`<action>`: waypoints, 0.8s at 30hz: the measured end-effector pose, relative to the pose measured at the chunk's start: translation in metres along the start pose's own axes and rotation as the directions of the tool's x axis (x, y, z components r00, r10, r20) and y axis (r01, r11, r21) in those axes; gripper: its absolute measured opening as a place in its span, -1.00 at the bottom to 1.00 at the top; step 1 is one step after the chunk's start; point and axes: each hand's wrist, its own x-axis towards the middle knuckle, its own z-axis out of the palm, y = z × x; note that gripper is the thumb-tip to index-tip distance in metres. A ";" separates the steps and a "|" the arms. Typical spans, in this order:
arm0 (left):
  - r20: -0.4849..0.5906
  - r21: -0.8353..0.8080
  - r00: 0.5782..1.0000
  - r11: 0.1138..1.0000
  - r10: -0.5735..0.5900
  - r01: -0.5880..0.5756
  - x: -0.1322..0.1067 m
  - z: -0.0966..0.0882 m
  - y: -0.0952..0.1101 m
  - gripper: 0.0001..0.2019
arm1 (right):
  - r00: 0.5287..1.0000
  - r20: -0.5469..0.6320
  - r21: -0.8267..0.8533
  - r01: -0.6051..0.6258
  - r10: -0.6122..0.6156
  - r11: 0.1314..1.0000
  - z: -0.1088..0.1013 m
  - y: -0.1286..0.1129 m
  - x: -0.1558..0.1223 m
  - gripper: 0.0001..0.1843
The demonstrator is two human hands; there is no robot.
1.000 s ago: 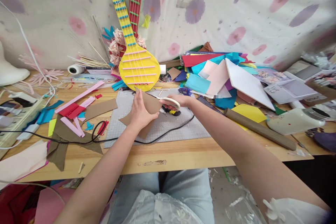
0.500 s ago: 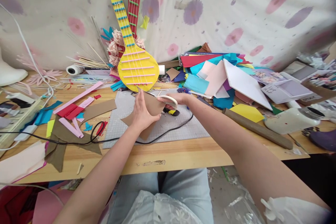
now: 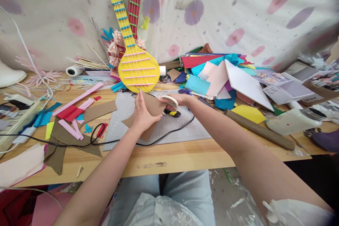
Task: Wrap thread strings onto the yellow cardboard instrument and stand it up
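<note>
My left hand [image 3: 143, 111] grips a piece of brown cardboard [image 3: 152, 105], thumb on the near face and fingers toward its upper left edge. White-handled scissors [image 3: 171, 101] are in my right hand [image 3: 180, 99], with their blades along the cardboard's top edge and partly hidden behind it. Beneath both hands lies a grey cutting mat [image 3: 196, 129]. Just right of the cardboard, a yellow and black tool [image 3: 173, 113] rests on the mat. A black cable [image 3: 169, 136] crosses the mat's near part.
A yellow paper instrument [image 3: 139, 67] leans at the back before a red one [image 3: 134, 3]. Coloured paper sheets [image 3: 197, 84] pile up at back right. Brown scraps [image 3: 59, 141] and pink strips [image 3: 70, 129] lie left. A wooden roller [image 3: 259, 129] and white bottle [image 3: 293, 122] stand right.
The scissors' handles look slightly closer together, and the blades show less above the cardboard's top edge. Both hands stay in nearly the same place.
</note>
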 end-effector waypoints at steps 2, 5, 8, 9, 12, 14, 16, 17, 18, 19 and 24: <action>0.001 -0.008 1.000 1.000 -0.013 0.013 0.000 0.000 0.001 0.25 | 1.000 -0.012 0.000 -0.023 0.023 1.000 0.001 -0.003 -0.001 -0.41; 0.001 -0.034 1.000 0.999 -0.030 0.030 0.000 0.000 0.001 0.25 | 0.999 -0.035 -0.045 -0.038 0.037 0.998 0.003 -0.007 -0.004 -0.43; 0.003 -0.044 0.999 0.998 -0.037 0.037 -0.001 0.000 -0.001 0.25 | 0.997 -0.063 -0.092 -0.056 0.051 0.994 0.004 -0.010 -0.006 -0.43; 0.005 -0.041 0.999 0.999 -0.033 0.033 -0.002 0.000 -0.002 0.26 | 0.995 -0.075 -0.097 -0.067 0.060 0.993 0.004 -0.010 -0.007 -0.43; 0.030 -0.031 1.000 1.000 0.001 0.000 -0.004 -0.001 -0.002 0.29 | 0.994 -0.092 -0.111 -0.077 0.067 0.991 0.004 -0.012 -0.007 -0.43; 0.052 -0.028 0.998 0.999 0.017 -0.016 -0.005 -0.001 -0.001 0.30 | 0.995 -0.080 -0.125 -0.066 0.056 0.990 0.003 -0.013 -0.006 -0.42; 0.058 -0.037 0.998 0.999 0.021 -0.019 -0.006 0.000 0.000 0.29 | 0.997 -0.057 -0.125 -0.048 0.042 0.991 0.001 -0.013 -0.004 -0.41; 0.056 -0.046 0.998 0.999 0.020 -0.018 -0.006 0.000 0.001 0.29 | 0.998 -0.052 -0.119 -0.042 0.036 0.992 0.001 -0.012 -0.003 -0.41; 0.053 -0.055 0.998 0.998 0.019 -0.016 -0.006 0.000 0.001 0.29 | 0.998 -0.053 -0.112 -0.038 0.032 0.993 0.000 -0.011 -0.001 -0.40; 0.050 -0.062 0.999 0.998 0.017 -0.014 -0.006 0.000 0.001 0.29 | 0.998 -0.059 -0.108 -0.038 0.032 0.993 -0.001 -0.009 0.000 -0.39; 0.061 -0.050 0.998 0.999 0.008 -0.005 -0.006 0.002 0.002 0.29 | 0.999 -0.048 -0.092 -0.006 0.002 0.996 -0.003 -0.002 0.005 -0.37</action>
